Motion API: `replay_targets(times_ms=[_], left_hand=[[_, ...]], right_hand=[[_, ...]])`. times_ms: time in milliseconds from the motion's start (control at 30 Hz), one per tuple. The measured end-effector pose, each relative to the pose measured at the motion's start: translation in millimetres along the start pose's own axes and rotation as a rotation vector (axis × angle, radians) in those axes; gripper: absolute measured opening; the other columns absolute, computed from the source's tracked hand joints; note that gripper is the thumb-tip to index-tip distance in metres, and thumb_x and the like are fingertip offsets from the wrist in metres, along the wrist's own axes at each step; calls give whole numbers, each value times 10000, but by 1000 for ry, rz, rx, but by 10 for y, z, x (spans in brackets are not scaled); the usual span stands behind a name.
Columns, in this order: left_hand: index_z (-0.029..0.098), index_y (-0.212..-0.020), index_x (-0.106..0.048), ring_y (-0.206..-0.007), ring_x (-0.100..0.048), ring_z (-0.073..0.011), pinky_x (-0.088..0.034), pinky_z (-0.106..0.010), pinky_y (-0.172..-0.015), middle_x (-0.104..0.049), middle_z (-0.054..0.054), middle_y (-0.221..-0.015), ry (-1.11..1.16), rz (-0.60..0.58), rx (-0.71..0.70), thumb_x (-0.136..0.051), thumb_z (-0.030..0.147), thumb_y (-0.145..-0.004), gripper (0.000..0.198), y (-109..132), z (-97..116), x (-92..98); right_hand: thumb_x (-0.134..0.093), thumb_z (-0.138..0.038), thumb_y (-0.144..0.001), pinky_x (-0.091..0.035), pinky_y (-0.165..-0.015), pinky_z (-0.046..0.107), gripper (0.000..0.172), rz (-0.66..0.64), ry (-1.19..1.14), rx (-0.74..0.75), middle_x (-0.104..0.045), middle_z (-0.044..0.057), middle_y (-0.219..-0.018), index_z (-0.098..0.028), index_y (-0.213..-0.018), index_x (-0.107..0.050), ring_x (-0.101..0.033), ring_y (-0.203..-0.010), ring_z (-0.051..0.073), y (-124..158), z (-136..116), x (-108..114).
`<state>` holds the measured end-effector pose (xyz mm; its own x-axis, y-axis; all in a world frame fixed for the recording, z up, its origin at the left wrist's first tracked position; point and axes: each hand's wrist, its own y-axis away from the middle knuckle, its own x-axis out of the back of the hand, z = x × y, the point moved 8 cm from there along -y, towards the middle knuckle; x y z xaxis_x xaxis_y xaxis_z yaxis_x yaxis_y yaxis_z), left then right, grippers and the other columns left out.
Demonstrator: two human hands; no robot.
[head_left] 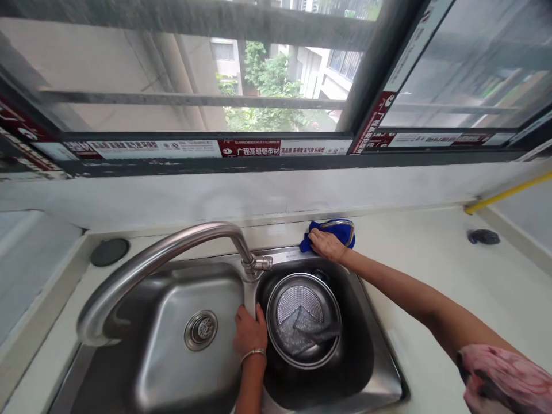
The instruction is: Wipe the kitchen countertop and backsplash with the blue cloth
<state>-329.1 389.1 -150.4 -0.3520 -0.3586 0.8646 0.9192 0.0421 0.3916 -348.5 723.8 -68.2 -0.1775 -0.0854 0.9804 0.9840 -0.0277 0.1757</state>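
Observation:
My right hand (328,244), its fingers closed, presses a blue cloth (342,231) at the back rim of the steel double sink (383,379). A curved shiny metallic edge shows over the cloth; I cannot make out what it belongs to. On the divider (250,295) between the two basins rests my left hand (251,333), thumb apart from the fingers, with a bracelet at the wrist. To its right, in the right basin, sits a round metal pan (272,330) with a dimpled bottom. A grey, folded mesh-like cloth (302,330) lies inside the pan.
A tall curved faucet (172,244) arches over the left basin, which has a drain strainer (201,330). A dark round lid (110,252) lies on the left counter. At the far right are a dark crumpled object (483,236) and a yellow pipe (509,194). Windows stand behind.

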Motion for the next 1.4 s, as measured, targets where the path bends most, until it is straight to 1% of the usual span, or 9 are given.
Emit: replay_targets(times_ms=[133,300,533,633,833,967,1067,1167,1400], left_hand=[[100,-1361,-508,-998,-729,-370,-561,-482,-775,-638,-239,-1331,17,7,0,-335,529,-1023,573,0,7,-7],[100,-1392,-495,-988,-732,-367,-566,-496,-801,-612,-249,-1381,-15,-14,27,-335,537,-1020,596,-8,4,4],[102,-1418,-453,-1049,-712,-410,-555,-535,-859,-591,-235,-1421,-41,-55,48,-285,563,-1020,631,22,66,64],[101,-1414,-460,-1052,-710,-416,-551,-543,-872,-596,-238,-1417,-61,-53,71,-292,558,-1019,627,54,93,107],[114,-1401,-471,-1010,-727,-387,-562,-523,-854,-599,-247,-1410,-56,-33,36,-304,565,-1015,617,21,46,43],[121,-1384,-486,-999,-730,-379,-564,-519,-847,-601,-251,-1402,-49,-34,42,-292,582,-1013,623,-21,-7,14],[117,-1397,-485,-999,-729,-395,-563,-533,-834,-597,-259,-1404,-31,-36,42,-286,596,-1008,648,-28,3,34],[104,-1410,-480,-1014,-724,-408,-560,-549,-846,-592,-265,-1410,-13,-53,27,-292,587,-1008,656,-11,47,62],[83,-1404,-477,-1070,-707,-421,-556,-548,-871,-591,-263,-1409,-10,-54,40,-312,560,-1014,639,32,98,129]], right_hand=[[-346,-225,-1038,-480,-730,312,275,-21,-24,47,-603,167,-1209,-128,-1171,-566,-606,-913,205,-39,-26,-112],[-269,-165,-1036,-497,-758,327,330,-9,-8,122,-608,171,-1159,-119,-1173,-566,-605,-925,215,-117,-180,-152],[-287,-132,-1025,-495,-753,316,313,91,-58,100,-619,168,-1132,-118,-1147,-574,-603,-913,203,-158,-330,-97],[-273,-150,-1039,-485,-726,305,320,97,-89,112,-624,164,-1134,-124,-1142,-575,-609,-900,193,-297,-557,-77],[-303,-224,-1068,-511,-705,298,293,131,-179,234,-605,158,-1246,-148,-1206,-550,-631,-972,192,-789,-1277,100],[-374,-321,-1075,-520,-692,292,282,149,-202,311,-593,152,-1296,-152,-1222,-546,-635,-979,184,-935,-1463,223],[-415,-282,-1060,-532,-738,312,242,188,-203,311,-613,149,-1260,-149,-1204,-558,-632,-1001,194,-904,-1408,255],[-463,-234,-1033,-538,-809,352,221,195,-188,257,-626,156,-1240,-143,-1204,-568,-632,-1004,207,-801,-1219,234],[-579,-278,-969,-525,-922,380,346,28,-58,99,-617,161,-1303,-141,-1282,-527,-654,-1080,245,-421,-541,266]])
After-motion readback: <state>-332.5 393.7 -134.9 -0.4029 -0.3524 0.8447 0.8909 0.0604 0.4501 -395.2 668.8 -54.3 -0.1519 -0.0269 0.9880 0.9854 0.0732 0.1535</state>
